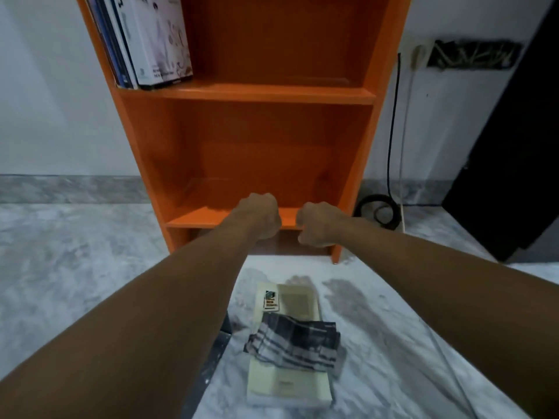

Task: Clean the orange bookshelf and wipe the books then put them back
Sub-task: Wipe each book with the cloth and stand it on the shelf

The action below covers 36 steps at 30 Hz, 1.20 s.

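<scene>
Forearms (151, 328) extended far over pale book (299, 300), laid flat on near floor (60, 267); checked cloth (295, 343) left on it, judged ready for wiping. Left hand (260, 217), right hand (320, 225): grip clenched, nothing seen held, at orange bookshelf (272, 131) bottom edge. Upright books (145, 40) kept upper left.

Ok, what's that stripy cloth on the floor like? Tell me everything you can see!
The cloth is soft-looking fabric, checked in dark blue-grey and white stripes. It lies crumpled and loosely folded across the middle of a pale cream book on the floor, spilling slightly over the book's right edge. Nothing lies on top of it.
</scene>
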Motion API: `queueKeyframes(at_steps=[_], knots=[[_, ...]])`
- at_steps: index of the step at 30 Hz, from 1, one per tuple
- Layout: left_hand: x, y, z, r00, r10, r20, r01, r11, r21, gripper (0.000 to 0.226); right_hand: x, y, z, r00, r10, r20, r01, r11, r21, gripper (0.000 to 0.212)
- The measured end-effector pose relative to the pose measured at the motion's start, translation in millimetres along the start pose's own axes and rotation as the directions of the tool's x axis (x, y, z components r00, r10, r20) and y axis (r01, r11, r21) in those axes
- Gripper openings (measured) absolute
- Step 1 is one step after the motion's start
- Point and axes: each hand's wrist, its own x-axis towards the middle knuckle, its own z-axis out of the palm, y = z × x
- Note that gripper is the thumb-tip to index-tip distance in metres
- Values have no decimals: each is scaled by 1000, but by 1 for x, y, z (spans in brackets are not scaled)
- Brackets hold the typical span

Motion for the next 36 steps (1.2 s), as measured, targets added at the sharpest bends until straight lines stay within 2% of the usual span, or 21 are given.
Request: queueKeyframes(at_steps=[1, 2, 4, 7, 8, 10, 12, 14, 16, 19, 22, 26, 29, 33, 36], knots=[[-2, -2, 13, 999, 3, 32, -2, 1000, -8, 27, 1, -2, 17, 997, -16, 69, 17, 1000, -12, 17], [-4, -5, 26, 998, 7, 64, -6, 1000, -10, 25, 2, -2, 37, 988, -39, 149, 47, 998, -51, 30], [-10, -12, 54, 992, -13, 123, 18, 999, -35, 14, -5, -5, 79, 957, -75, 281, 98, 993, -69, 31], [-22, -23, 88, 980, -66, 188, 82, 993, -79, 15, -21, -1, 142, 928, -114, 355, 127, 992, -13, 71], [-24, -27, 99, 974, -87, 210, 106, 991, -84, 17, -27, -1, 158, 917, -136, 374, 150, 989, -8, 74], [-26, -35, 117, 966, -135, 221, 160, 982, -103, 25, -31, 3, 175, 915, -140, 379, 153, 988, -5, 67], [-25, -44, 131, 955, -167, 247, 199, 973, -114, 19, -26, 9, 176, 930, -119, 347, 106, 993, 57, 55], [-24, -51, 142, 939, -211, 270, 251, 960, -125, 13, -14, 20, 176, 959, -24, 281, -21, 988, 155, 53], [-25, -54, 153, 922, -266, 280, 319, 933, -165, 30, -8, 31, 177, 968, 74, 239, -134, 961, 243, 55], [-21, -58, 175, 898, -306, 317, 385, 895, -225, 31, -4, 42, 187, 946, 159, 283, -261, 891, 372, 56], [-17, -57, 190, 865, -304, 400, 423, 870, -255, 14, -4, 43, 195, 938, 217, 268, -318, 846, 428, 55], [-9, -58, 201, 851, -340, 400, 469, 835, -289, 22, 3, 40, 198, 917, 310, 250, -395, 784, 479, 49], [-6, -64, 205, 808, -375, 454, 553, 749, -366, 29, 6, 40, 204, 889, 384, 250, -457, 708, 538, 43], [-8, -67, 209, 743, -413, 527, 667, 531, -524, 51, 5, 40, 210, 869, 432, 240, -484, 650, 585, 40], [-11, -60, 210, 728, -409, 550, 685, 391, -615, 67, 6, 42, 213, 868, 439, 233, -478, 608, 634, 40]])
